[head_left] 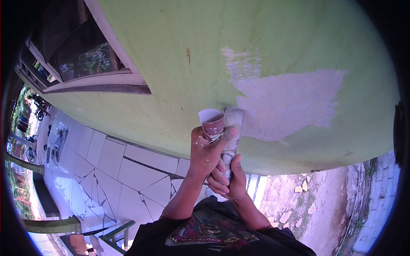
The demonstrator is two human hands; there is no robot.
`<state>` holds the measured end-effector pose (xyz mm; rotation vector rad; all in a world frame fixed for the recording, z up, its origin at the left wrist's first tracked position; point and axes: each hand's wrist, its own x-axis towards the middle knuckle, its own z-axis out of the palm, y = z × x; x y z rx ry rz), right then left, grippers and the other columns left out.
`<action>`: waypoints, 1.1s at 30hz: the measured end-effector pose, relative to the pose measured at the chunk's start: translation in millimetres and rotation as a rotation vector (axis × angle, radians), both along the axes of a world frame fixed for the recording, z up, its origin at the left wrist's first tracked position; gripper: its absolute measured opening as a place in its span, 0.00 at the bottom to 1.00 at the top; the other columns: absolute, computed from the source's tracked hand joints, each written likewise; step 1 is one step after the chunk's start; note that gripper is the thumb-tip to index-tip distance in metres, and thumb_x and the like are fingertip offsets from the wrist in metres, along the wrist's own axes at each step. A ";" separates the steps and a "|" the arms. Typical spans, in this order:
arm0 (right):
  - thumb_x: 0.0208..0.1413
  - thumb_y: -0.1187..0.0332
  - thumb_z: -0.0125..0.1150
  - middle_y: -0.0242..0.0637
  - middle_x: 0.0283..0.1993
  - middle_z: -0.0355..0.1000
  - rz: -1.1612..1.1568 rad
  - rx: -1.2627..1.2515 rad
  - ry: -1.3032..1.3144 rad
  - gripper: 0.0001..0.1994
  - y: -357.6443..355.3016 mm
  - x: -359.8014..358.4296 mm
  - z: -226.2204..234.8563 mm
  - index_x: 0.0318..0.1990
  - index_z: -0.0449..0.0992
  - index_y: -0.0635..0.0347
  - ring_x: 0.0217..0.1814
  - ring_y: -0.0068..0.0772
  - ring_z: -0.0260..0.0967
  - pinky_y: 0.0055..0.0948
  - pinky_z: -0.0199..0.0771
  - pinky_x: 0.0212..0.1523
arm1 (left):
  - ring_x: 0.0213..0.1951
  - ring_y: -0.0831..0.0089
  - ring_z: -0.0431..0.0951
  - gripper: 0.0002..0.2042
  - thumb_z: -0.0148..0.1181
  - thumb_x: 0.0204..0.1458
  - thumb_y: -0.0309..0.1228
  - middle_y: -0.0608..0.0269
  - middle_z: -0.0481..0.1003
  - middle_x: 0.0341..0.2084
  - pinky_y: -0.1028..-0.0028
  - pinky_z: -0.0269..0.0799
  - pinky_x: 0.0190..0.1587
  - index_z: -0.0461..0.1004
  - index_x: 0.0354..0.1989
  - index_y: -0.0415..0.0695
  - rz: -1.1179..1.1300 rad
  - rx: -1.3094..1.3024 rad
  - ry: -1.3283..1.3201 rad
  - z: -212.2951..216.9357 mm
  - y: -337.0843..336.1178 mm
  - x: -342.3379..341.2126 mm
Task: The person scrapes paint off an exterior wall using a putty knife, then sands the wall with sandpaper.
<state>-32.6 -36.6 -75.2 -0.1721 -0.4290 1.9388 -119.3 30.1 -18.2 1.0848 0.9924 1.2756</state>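
Note:
My left hand [204,151] is closed, flecked with white, and grips a rolled reddish-brown sheet [212,126], pale inside, that looks like sandpaper. Its thumb lies across a long, flat, putty-smeared tool [234,121]; the tool's exact kind is unclear. Around the lower end of that tool my right hand [237,181] is closed, close against the left. Fingers overlap there, partly hiding the grip. The tool's far end is at the green wall [171,111], beside a whitish putty patch [294,104]; whether it touches cannot be seen.
A framed window [98,55] is set in the wall at upper left. Pale tiles with dark broken joints [115,170] cover the floor at left. Rough ground with stone pieces [303,187] lies at right, by a whitish block strip [380,196]. A green railing [117,232] stands at lower left.

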 end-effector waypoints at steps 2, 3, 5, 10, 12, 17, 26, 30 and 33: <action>0.62 0.37 0.32 0.25 0.15 0.54 0.004 0.000 -0.007 0.27 -5.9 -3.0 -5.8 0.33 0.59 0.54 0.08 0.15 0.48 0.15 0.48 0.08 | 0.14 0.84 0.68 0.12 0.69 0.48 0.32 0.65 0.76 0.21 0.80 0.62 0.15 0.75 0.31 0.35 0.148 0.204 0.006 -20.0 -1.6 5.2; 0.62 0.37 0.32 0.25 0.15 0.53 0.003 -0.022 -0.013 0.27 -5.7 -2.1 -11.1 0.32 0.59 0.54 0.08 0.15 0.48 0.15 0.48 0.08 | 0.14 0.84 0.68 0.12 0.69 0.48 0.32 0.65 0.76 0.21 0.80 0.62 0.15 0.75 0.31 0.35 0.144 0.208 0.004 -13.7 2.9 3.8; 0.62 0.37 0.32 0.25 0.14 0.53 -0.023 -0.026 -0.027 0.27 0.3 7.1 1.4 0.32 0.59 0.54 0.08 0.15 0.48 0.15 0.47 0.08 | 0.20 0.84 0.71 0.12 0.69 0.48 0.32 0.65 0.76 0.22 0.80 0.65 0.19 0.76 0.32 0.36 -0.065 -0.068 0.014 18.2 0.4 3.9; 0.61 0.36 0.31 0.25 0.14 0.53 -0.020 0.012 -0.059 0.28 -6.1 2.7 1.5 0.32 0.59 0.53 0.08 0.15 0.47 0.15 0.47 0.08 | 0.11 0.83 0.67 0.12 0.69 0.48 0.32 0.66 0.74 0.18 0.80 0.59 0.10 0.73 0.29 0.36 0.020 0.012 -0.052 7.3 -0.9 6.0; 0.62 0.37 0.31 0.25 0.14 0.53 -0.030 -0.035 -0.022 0.28 -3.5 2.2 -2.9 0.32 0.59 0.54 0.08 0.15 0.46 0.15 0.48 0.07 | 0.10 0.82 0.67 0.12 0.69 0.48 0.32 0.66 0.74 0.18 0.79 0.59 0.10 0.73 0.28 0.36 -0.002 0.005 -0.043 7.0 5.8 5.9; 0.61 0.36 0.33 0.25 0.14 0.52 -0.042 0.092 -0.033 0.28 13.1 5.5 29.1 0.32 0.59 0.54 0.08 0.16 0.46 0.15 0.48 0.07 | 0.11 0.83 0.67 0.12 0.68 0.48 0.32 0.66 0.74 0.17 0.80 0.59 0.10 0.73 0.27 0.36 -0.029 0.045 -0.026 34.2 7.5 6.7; 0.61 0.36 0.31 0.25 0.14 0.54 0.004 0.092 0.037 0.28 8.8 10.0 30.2 0.32 0.61 0.54 0.08 0.16 0.48 0.15 0.48 0.07 | 0.10 0.80 0.68 0.13 0.68 0.48 0.33 0.65 0.74 0.18 0.79 0.59 0.08 0.73 0.27 0.35 -0.091 -0.041 -0.001 57.6 3.9 7.4; 0.62 0.37 0.31 0.25 0.14 0.54 0.022 -0.035 0.086 0.27 -6.2 12.6 12.8 0.32 0.60 0.54 0.07 0.16 0.48 0.15 0.49 0.07 | 0.08 0.80 0.66 0.15 0.67 0.49 0.33 0.66 0.72 0.14 0.79 0.57 0.06 0.70 0.22 0.36 0.067 0.107 -0.074 21.7 -5.6 20.5; 0.62 0.37 0.32 0.25 0.14 0.54 0.027 -0.007 0.048 0.27 3.3 20.1 32.6 0.32 0.60 0.54 0.08 0.16 0.48 0.15 0.49 0.08 | 0.08 0.80 0.67 0.14 0.67 0.50 0.34 0.67 0.71 0.14 0.78 0.57 0.06 0.71 0.23 0.36 -0.028 0.018 -0.091 38.4 -1.7 16.9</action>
